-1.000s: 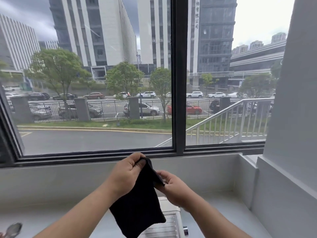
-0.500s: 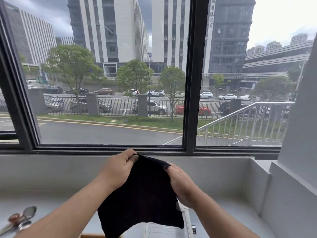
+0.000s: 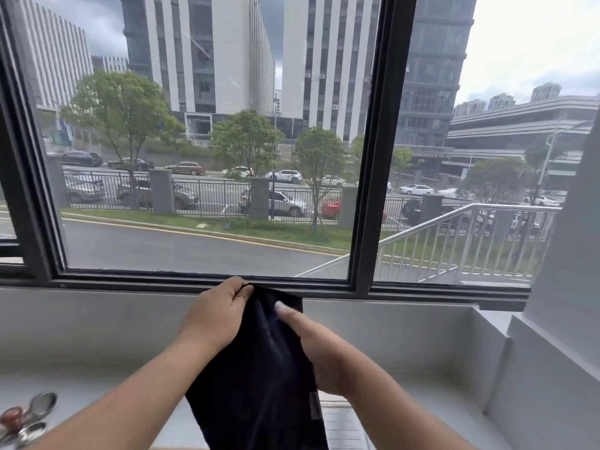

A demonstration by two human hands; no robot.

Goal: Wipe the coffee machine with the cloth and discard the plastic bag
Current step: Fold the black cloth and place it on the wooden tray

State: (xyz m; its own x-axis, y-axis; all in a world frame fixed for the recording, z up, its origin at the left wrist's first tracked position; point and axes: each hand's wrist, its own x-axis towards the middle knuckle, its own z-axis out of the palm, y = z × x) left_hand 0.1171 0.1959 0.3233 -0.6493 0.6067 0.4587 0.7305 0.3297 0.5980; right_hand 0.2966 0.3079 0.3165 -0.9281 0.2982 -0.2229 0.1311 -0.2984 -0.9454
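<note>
Matt black woven cloth [image 3: 259,378], shiny metal spoons [image 3: 39,405], smooth matt grey ledge [image 3: 422,336], clear glossy window glass [image 3: 207,190]

We see through one wide-angle head camera, facing forward and down, close above the left hand [image 3: 216,315] and right hand [image 3: 319,352]; beyond them the black-framed glass window [image 3: 367,157], beneath them the pale grey ledge [image 3: 97,378].

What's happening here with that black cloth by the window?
A person holds a black cloth up in front of the window with both hands. The left hand pinches its top edge, and the right hand grips its side, thumb on the front. The cloth hangs loose over a white ribbed surface below. Nothing is being wiped yet.
</note>
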